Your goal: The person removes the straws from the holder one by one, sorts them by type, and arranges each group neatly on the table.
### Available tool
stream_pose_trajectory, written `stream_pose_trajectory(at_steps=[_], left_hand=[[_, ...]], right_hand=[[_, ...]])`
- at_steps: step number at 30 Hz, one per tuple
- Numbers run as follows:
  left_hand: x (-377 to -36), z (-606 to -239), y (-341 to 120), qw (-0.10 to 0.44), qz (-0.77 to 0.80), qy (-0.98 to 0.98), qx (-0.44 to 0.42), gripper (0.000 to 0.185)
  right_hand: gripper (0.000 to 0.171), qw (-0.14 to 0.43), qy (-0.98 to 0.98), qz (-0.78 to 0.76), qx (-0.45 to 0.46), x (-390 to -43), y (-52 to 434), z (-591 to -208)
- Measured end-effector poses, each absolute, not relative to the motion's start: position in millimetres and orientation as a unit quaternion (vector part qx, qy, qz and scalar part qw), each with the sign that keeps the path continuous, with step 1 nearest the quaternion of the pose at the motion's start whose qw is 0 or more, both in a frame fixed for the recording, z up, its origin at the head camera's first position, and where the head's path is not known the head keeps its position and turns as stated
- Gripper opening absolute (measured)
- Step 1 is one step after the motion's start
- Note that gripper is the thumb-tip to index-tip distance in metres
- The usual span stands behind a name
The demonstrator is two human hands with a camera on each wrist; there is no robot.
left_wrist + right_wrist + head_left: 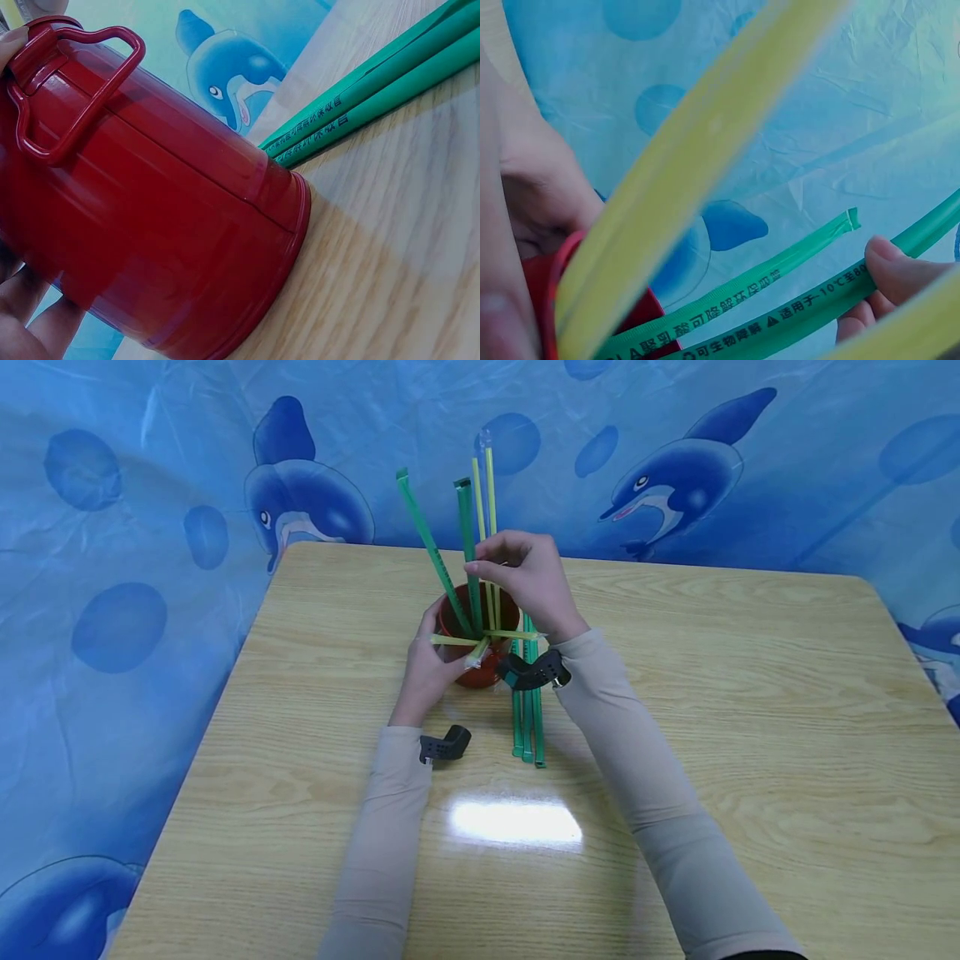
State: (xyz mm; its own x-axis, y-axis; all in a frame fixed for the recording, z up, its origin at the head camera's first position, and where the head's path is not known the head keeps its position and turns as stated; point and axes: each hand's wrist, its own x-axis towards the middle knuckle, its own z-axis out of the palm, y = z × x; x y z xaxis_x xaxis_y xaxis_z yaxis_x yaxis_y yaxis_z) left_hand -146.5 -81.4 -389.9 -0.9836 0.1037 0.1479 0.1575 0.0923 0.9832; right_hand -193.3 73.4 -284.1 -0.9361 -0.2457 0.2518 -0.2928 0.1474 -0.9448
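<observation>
Sleeves (390, 827): long, beige, snug, reaching down to both wrists.
Left wrist (444, 747): small black angular camera mount, strapped on over the sleeve cuff.
Right wrist (534, 670): matching black mount with a teal patch.
Hands (525, 578): bare, no gloves, no rings.

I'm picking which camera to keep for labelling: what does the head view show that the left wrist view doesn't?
Only the head view shows the right hand holding an upright green straw, the yellow straws and the whole table. Only the left wrist view shows the red cup's handle and the print on the green straws lying beside it. Both show the red cup held by the left hand.
</observation>
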Motion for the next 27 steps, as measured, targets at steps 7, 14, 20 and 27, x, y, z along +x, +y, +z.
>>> stream_pose_trajectory(at_steps=[7,14,20,27], left_hand=[[-145,-390,-81,0.030,-0.670,-0.736,-0.094,0.084],[-146,-391,-81,0.037,-0.677,-0.727,-0.105,0.084],[-146,-389,-81,0.032,-0.680,-0.725,-0.107,0.085],[-132,-363,-79,0.021,-0.683,-0.722,-0.108,0.081]], right_hand=[[0.010,0.023,-0.738,0.652,0.172,-194,76,-284],[0.015,0.040,-0.742,0.653,0.148,-194,78,-281],[0.013,0.054,-0.743,0.651,0.148,-194,78,-281],[0.008,0.074,-0.731,0.661,0.154,-196,79,-283]])
